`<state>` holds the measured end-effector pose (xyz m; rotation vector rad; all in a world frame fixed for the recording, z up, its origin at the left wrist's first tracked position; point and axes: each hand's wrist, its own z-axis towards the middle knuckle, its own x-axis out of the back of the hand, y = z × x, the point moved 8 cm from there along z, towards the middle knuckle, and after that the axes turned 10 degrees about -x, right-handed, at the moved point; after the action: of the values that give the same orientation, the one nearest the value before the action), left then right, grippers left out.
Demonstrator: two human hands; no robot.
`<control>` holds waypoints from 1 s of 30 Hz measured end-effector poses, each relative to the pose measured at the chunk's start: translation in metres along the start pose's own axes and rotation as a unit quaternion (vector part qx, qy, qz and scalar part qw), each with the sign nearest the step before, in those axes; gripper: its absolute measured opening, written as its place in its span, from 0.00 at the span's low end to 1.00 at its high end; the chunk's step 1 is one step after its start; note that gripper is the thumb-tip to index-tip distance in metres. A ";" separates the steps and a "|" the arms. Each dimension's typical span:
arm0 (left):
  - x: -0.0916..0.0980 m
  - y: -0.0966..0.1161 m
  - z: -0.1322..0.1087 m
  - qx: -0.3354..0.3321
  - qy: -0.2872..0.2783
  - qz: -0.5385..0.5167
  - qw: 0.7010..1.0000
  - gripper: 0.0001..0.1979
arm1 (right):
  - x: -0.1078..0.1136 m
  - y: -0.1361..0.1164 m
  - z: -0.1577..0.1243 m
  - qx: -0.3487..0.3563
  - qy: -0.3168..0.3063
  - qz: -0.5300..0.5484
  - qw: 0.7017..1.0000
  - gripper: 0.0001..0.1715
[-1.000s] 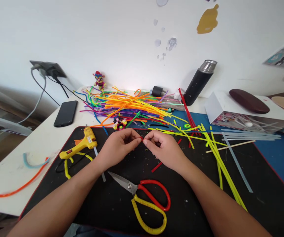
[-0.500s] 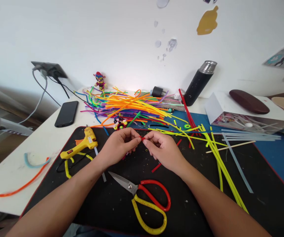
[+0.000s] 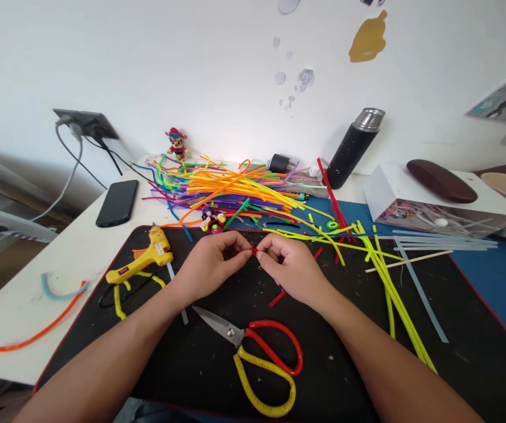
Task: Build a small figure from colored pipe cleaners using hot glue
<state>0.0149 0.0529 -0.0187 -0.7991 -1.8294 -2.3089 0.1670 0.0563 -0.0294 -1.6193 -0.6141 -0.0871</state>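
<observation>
Between my fingertips is a short piece of red pipe cleaner (image 3: 254,249), mostly covered by the fingers. My left hand (image 3: 213,258) pinches it from the left with thumb and forefinger. From the right, my right hand (image 3: 292,264) pinches its other end, and the two hands nearly touch. Just behind my left hand stands a small pipe-cleaner figure (image 3: 212,220). A red pipe cleaner length (image 3: 278,298) lies under my right hand. Nearer to me on the black mat (image 3: 323,376) rest scissors (image 3: 235,335) with one red and one yellow handle.
A yellow glue gun (image 3: 145,258) lies left, beside a phone (image 3: 117,202). Behind are a heap of coloured pipe cleaners (image 3: 235,185), another figure (image 3: 176,144) and a black flask (image 3: 354,150). Yellow pipe cleaners (image 3: 394,288), glue sticks (image 3: 422,294) and a white box (image 3: 389,188) are right.
Both hands keep their pinch on the red piece, with only slight finger shifts. The view has moved a little; objects on the table lie as before.
</observation>
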 end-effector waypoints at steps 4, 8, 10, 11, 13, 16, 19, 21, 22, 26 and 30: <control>0.004 0.009 0.000 -0.047 -0.009 0.060 0.997 0.09 | -0.002 0.000 0.000 -0.010 -0.021 0.009 1.000 0.06; 0.002 0.004 0.000 -0.018 -0.036 -0.012 0.999 0.11 | -0.003 0.000 -0.001 -0.022 -0.045 0.037 0.998 0.07; -0.002 -0.003 0.000 0.026 -0.055 -0.071 0.996 0.13 | -0.003 0.000 -0.001 -0.023 -0.057 0.046 0.997 0.07; -0.004 -0.006 0.000 0.042 -0.060 -0.092 0.993 0.14 | -0.004 0.001 0.000 -0.024 -0.061 0.047 0.997 0.07; -0.005 -0.010 0.000 0.062 -0.063 -0.119 0.989 0.15 | -0.003 0.003 0.001 -0.026 -0.063 0.047 0.997 0.07; -0.006 -0.013 0.001 0.073 -0.065 -0.141 0.985 0.17 | -0.002 0.005 0.001 -0.026 -0.059 0.041 0.997 0.07; -0.005 -0.013 0.002 0.065 -0.063 -0.144 0.985 0.17 | -0.003 0.004 0.001 -0.023 -0.061 0.032 0.997 0.08; -0.004 -0.013 0.002 0.059 -0.063 -0.136 0.987 0.16 | -0.004 0.003 0.001 -0.019 -0.062 0.025 0.998 0.08; -0.004 -0.013 0.001 0.059 -0.066 -0.131 0.987 0.16 | -0.004 0.002 0.000 -0.017 -0.062 0.023 0.998 0.08; -0.006 -0.015 0.000 0.067 -0.075 -0.123 0.987 0.16 | -0.005 0.000 0.000 -0.011 -0.061 0.014 0.998 0.07; -0.005 -0.015 0.000 0.070 -0.075 -0.116 0.988 0.17 | -0.004 0.000 0.000 -0.015 -0.056 0.012 0.998 0.08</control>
<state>0.0137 0.0557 -0.0344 -0.7987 -2.2300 -2.2715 0.1635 0.0551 -0.0315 -1.6692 -0.6826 0.0117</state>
